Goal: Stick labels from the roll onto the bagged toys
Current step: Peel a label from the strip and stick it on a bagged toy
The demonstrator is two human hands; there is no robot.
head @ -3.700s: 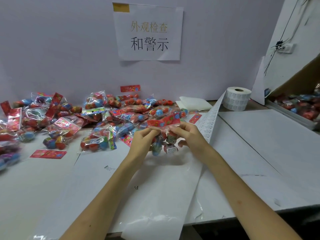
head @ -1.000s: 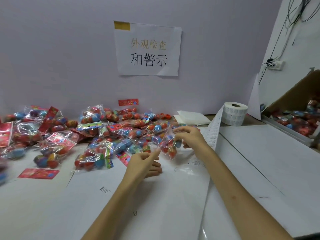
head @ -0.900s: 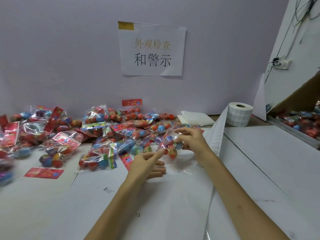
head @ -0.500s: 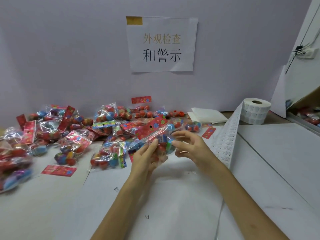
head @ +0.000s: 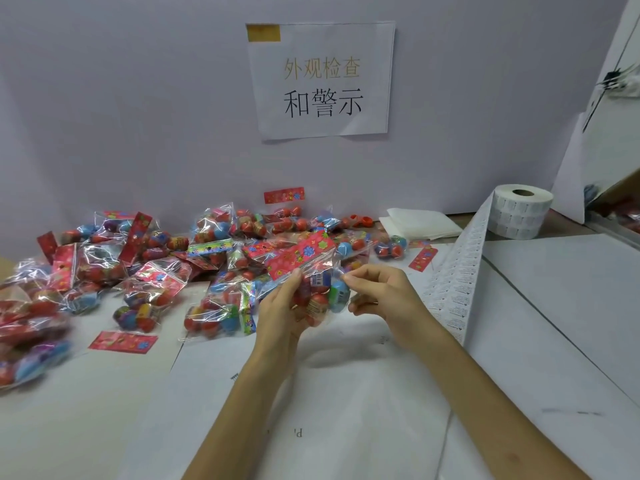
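Left grip [head: 280, 306]: grasping bag [head: 318, 289]
Right grip [head: 377, 292]: pinching bag's 3 o'clock edge
Roll [head: 519, 211]: 2 o'clock on worktop [head: 561, 306]

Both bare forearms reach forward; the left hand [head: 277, 306] grips a toy bag [head: 320, 289], thumb up; the right hand [head: 384, 296], fingers curled, pinches its right edge.
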